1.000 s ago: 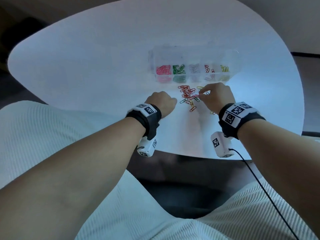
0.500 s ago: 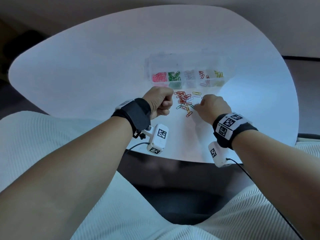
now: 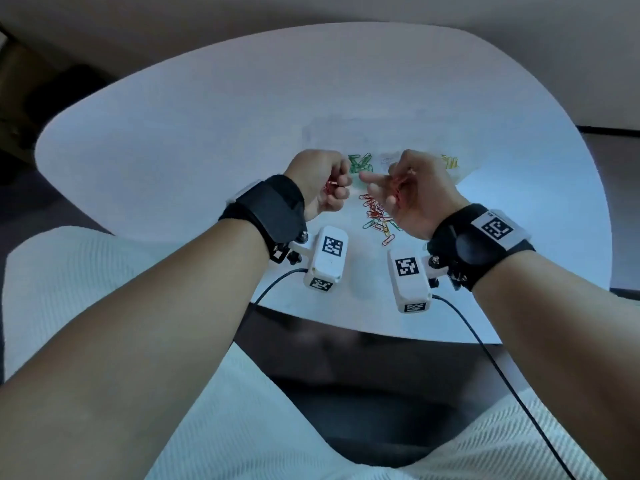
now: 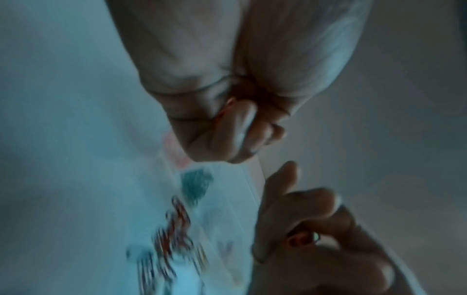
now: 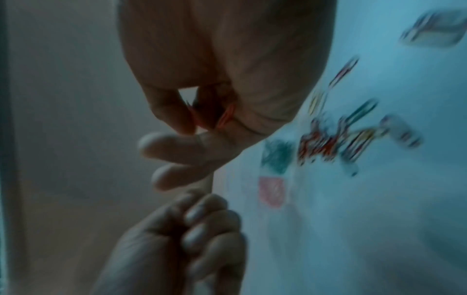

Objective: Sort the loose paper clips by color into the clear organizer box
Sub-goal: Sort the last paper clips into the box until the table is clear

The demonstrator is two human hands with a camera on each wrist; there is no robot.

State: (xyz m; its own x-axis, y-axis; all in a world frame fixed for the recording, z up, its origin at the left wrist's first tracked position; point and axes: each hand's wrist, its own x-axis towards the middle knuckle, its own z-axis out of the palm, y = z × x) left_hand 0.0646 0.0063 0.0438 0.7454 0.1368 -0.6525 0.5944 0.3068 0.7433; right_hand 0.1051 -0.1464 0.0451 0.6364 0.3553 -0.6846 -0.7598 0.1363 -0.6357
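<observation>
My left hand [image 3: 329, 188] is raised above the table, curled in a fist that grips red paper clips [image 3: 86, 187]. In the left wrist view a red clip [image 4: 222, 113] shows between its curled fingers. My right hand [image 3: 394, 192] is held up close beside it, fingers curled round several red paper clips [image 3: 396, 188], index finger pointing at the left hand. The right wrist view shows those red clips [image 5: 225, 117] in the palm. The loose mixed pile [image 3: 377, 216] lies on the table below both hands. The clear organizer box [image 3: 464, 171] stands behind them, partly hidden.
Green clips [image 3: 360, 162] and yellow clips [image 3: 450, 162] show in the box's compartments; a pink compartment [image 5: 272, 191] is blurred. The white table [image 3: 173, 150] ends near my lap. Wrist camera cables hang off its front edge.
Both hands lifted off the table and the pile, turned palms inward and came close together in front of the box. The right hand now carries red clips.
</observation>
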